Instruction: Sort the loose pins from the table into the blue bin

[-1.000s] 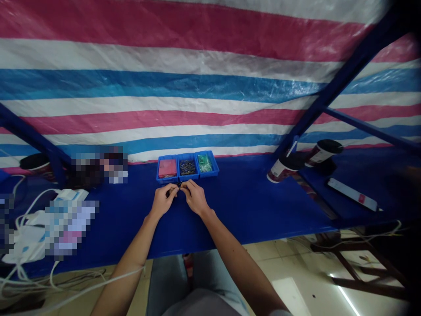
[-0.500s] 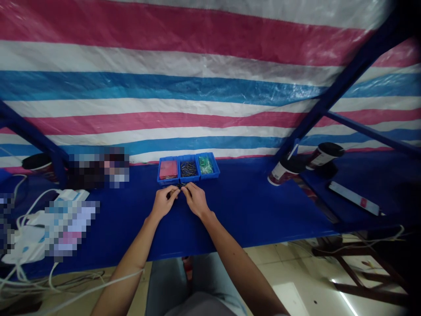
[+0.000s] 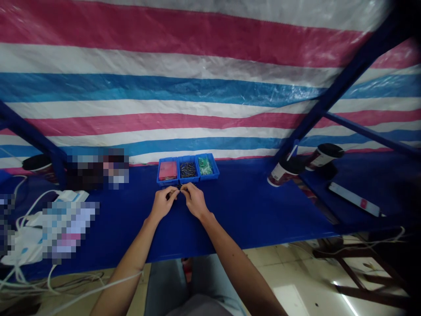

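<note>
Side by side over the blue table, my left hand (image 3: pixel 162 202) and my right hand (image 3: pixel 194 201) meet at the fingertips. Both are closed in a pinch around small dark pieces, too tiny to make out. Just beyond the fingers stand three joined blue bins. The left bin holds flat pink-red pieces (image 3: pixel 167 170). Thin dark screw-like parts (image 3: pixel 188 170) fill the middle one. Small green and clear pieces (image 3: pixel 205 166) lie in the right bin.
White power strips (image 3: pixel 24 243) with cables lie at the left, beside blurred items. Dark-lidded tubs (image 3: pixel 284 171) stand at the right, one with a pen. A phone-like slab (image 3: pixel 354 198) rests farther right. Blue frame posts (image 3: pixel 312 116) rise before a striped sheet (image 3: pixel 197 83).
My hands stay together in nearly the same place; the right fingers have shifted very slightly left. The bins and the other things have not moved.
</note>
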Available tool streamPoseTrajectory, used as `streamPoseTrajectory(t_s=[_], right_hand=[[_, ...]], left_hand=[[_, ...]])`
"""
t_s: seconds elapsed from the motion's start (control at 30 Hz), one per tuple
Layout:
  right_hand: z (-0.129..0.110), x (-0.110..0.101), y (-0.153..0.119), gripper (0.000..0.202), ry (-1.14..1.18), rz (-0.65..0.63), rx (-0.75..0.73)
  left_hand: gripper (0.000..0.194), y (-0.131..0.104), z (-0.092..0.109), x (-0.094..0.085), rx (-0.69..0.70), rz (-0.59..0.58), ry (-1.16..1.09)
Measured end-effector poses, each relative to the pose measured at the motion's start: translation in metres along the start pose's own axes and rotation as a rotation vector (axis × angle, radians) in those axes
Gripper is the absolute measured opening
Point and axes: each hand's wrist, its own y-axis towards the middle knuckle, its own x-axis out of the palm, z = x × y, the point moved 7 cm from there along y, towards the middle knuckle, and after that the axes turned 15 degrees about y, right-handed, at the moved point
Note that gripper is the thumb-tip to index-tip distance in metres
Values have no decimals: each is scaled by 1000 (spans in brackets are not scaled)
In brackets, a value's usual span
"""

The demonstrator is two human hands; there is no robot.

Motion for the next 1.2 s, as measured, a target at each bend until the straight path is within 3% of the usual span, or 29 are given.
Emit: streamPoseTrajectory(t_s=[0.37, 0.77, 0.93, 1.07, 1.2], right_hand=[[0, -3, 0, 22, -95, 14, 37], [17, -5, -1, 47, -174, 90, 165], [5, -9, 0, 33, -57, 73, 104], [-4, -5, 0, 17, 12, 0, 35], [-1, 0, -1, 13, 22, -28, -1]], left_hand=[[29, 0, 0, 2, -4, 9, 5], [28, 0, 3, 4, 13, -9, 7], [28, 1, 1, -4, -19, 42, 5], [27, 1, 1, -4, -18, 26, 8], [28, 0, 1, -3, -16, 15, 15]])
